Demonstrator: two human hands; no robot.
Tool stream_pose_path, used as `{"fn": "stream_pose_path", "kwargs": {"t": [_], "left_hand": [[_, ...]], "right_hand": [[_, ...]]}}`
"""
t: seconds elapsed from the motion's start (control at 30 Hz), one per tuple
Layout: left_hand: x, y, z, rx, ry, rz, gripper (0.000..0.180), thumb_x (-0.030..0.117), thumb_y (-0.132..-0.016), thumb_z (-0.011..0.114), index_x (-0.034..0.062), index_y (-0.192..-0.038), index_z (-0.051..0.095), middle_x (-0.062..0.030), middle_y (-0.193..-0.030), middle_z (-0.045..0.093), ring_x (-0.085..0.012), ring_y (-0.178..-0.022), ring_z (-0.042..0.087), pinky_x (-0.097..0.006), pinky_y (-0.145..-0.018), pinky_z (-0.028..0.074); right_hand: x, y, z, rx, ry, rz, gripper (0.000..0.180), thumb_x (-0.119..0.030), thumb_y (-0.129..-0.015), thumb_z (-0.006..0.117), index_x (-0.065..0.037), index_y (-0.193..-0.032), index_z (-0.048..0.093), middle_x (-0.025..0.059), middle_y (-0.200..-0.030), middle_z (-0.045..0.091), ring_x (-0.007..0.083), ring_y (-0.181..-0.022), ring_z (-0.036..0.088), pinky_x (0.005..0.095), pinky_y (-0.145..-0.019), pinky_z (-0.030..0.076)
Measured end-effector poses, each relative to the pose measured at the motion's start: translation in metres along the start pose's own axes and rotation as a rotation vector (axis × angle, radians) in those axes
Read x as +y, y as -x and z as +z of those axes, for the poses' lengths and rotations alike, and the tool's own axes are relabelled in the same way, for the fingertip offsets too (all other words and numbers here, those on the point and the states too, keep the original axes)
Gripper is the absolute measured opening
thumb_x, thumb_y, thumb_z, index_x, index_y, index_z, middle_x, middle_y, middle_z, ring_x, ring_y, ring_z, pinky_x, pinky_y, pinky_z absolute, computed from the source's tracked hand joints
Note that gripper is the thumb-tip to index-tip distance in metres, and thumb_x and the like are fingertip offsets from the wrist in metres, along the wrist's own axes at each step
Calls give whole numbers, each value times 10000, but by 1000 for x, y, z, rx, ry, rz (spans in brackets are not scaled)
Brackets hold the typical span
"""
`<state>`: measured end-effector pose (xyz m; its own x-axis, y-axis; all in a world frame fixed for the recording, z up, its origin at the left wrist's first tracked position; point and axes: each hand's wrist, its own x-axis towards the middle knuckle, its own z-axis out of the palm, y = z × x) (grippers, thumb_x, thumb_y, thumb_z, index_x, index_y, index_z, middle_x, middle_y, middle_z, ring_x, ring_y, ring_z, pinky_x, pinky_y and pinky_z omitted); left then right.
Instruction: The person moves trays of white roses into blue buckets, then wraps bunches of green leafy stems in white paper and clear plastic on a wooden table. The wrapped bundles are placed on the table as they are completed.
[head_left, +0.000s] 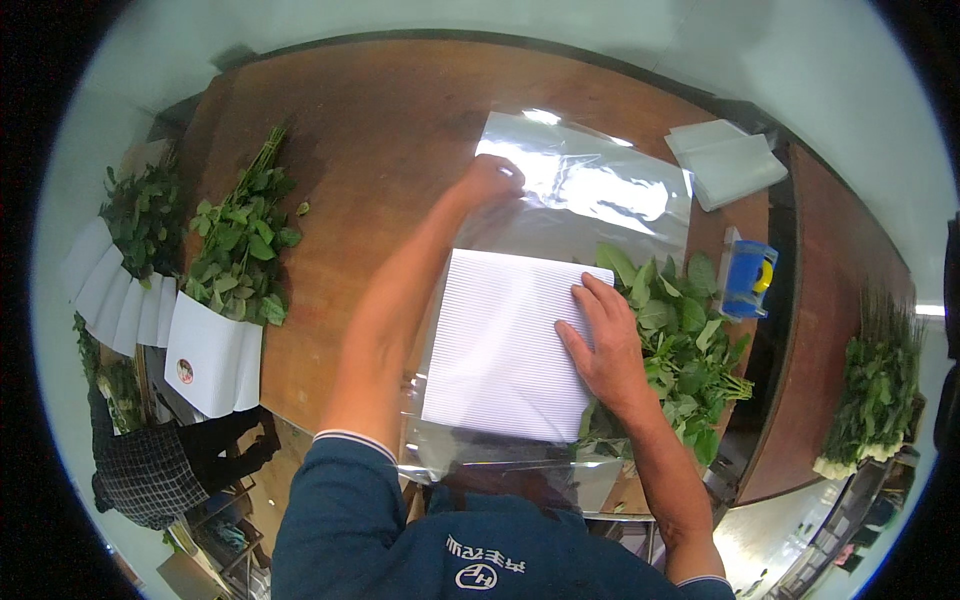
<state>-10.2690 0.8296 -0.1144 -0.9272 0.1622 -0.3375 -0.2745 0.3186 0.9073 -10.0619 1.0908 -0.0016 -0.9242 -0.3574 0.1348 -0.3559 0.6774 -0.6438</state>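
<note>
The right hand [608,352] lay, fingers apart, on the ribbed sheet [490,350] on the tabletop [370,130]; I couldn't tell whether the left hand [492,181] had clear film [600,190] in its grip. Wrapping seemed underway; squaring looked needed next.

The film [590,185] is glossy plastic, the sheet [500,345] apparently ribbed paper.

The sheet [505,345] is grey-striped white, the leafy stems [690,318] green.
</note>
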Motion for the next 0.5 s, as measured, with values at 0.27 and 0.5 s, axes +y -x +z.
{"fn": "stream_pose_path", "kwargs": {"t": [0.27,0.5], "left_hand": [[103,103,-37,36,-240,406,236,174,-959,706,-33,-1059,757,-132,-882,767,-166,-798,741,-323,-711,567],[106,228,-36,64,-378,528,148,73,-945,706,7,-1067,759,-123,-1027,778,-217,-897,741,-352,-780,584]], "right_hand": [[-7,-6,-13,58,7,-67,491,-187,-887,762,35,-1296,606,217,-1408,573,400,-1289,542,484,-1089,425],[-48,-61,-72,208,160,-411,552,-105,-812,818,-13,-1319,618,200,-1330,631,341,-1218,612,450,-1056,462]]}}
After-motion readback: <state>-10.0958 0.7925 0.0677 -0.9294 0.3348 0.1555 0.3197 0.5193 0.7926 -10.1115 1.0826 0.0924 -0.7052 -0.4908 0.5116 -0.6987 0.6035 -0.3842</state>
